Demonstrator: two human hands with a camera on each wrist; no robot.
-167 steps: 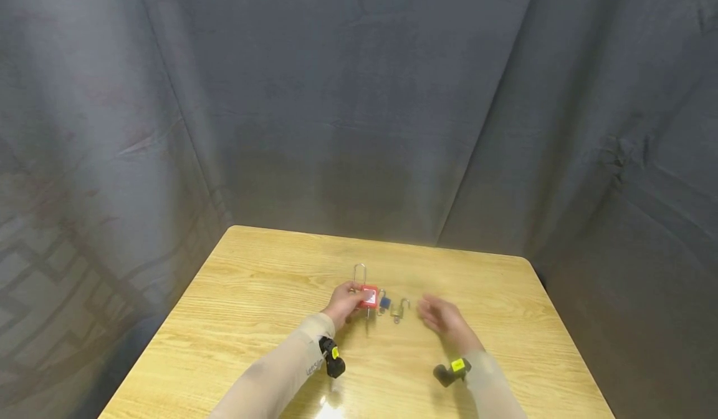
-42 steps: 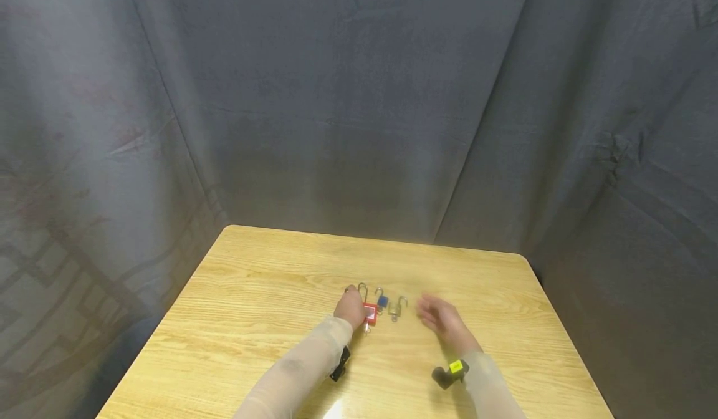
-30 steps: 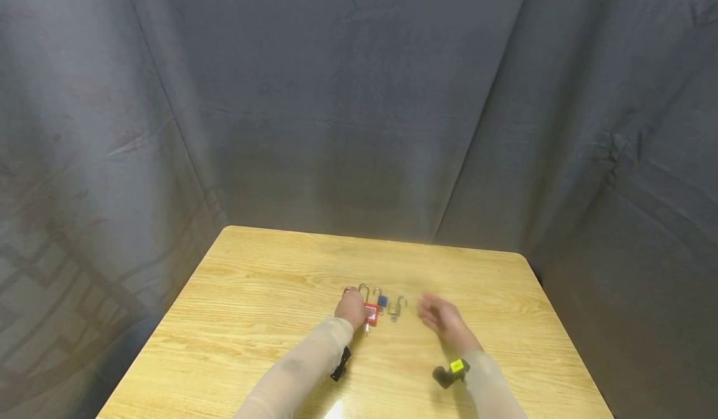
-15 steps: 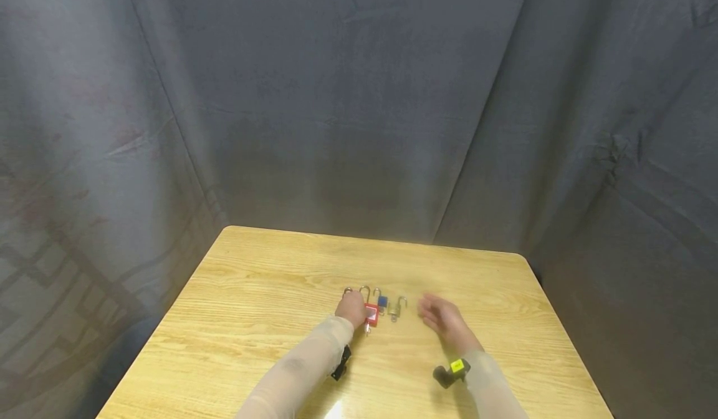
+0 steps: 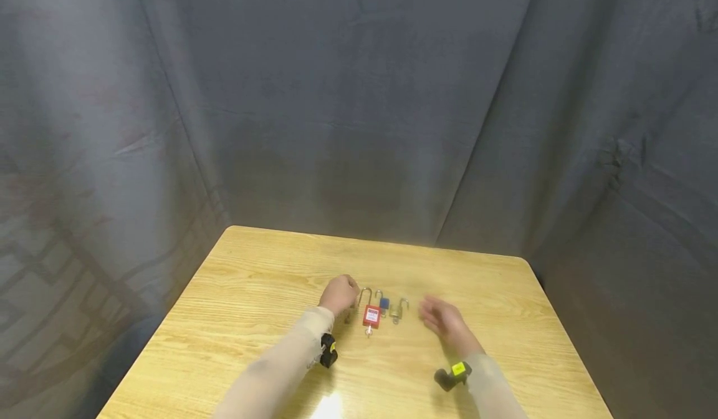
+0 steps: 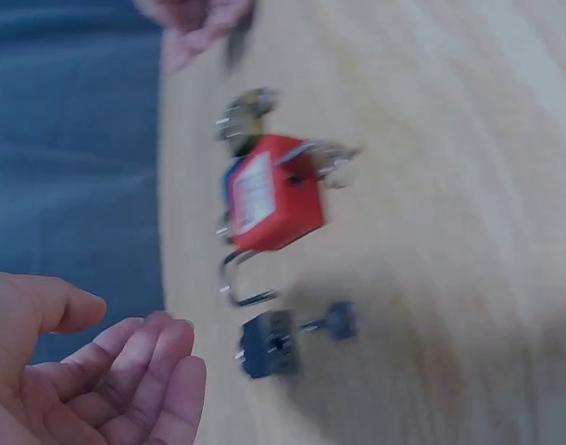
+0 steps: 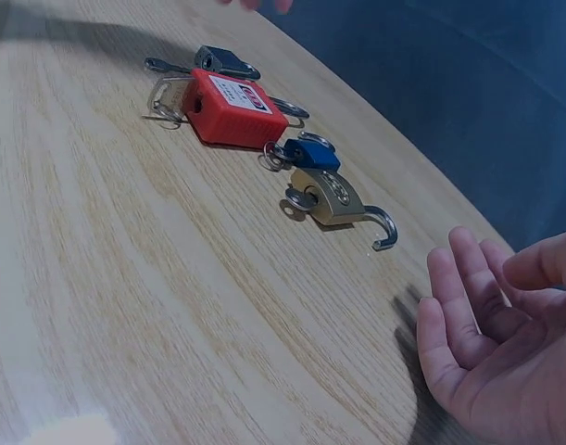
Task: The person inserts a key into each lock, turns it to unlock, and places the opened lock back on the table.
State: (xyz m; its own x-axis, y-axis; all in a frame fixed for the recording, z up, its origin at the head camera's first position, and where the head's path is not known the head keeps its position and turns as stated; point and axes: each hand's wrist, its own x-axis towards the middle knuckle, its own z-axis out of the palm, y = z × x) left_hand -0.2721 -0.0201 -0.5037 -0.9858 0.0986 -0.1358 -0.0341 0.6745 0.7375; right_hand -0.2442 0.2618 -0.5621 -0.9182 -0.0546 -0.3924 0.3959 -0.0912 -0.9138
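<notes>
Red padlock (image 5: 371, 315) lies flat on the wooden table (image 5: 252, 294), just below frame centre in the head view, touched by neither hand. Left hand (image 5: 338, 294) hovers immediately left of it, fingers loosely curled, holding nothing. Right hand (image 5: 440, 319) is open and relaxed, further right. A dark padlock (image 7: 222, 61), blue padlock (image 7: 310, 153) and brass padlock (image 7: 331, 199) flank the red one in a row.
</notes>
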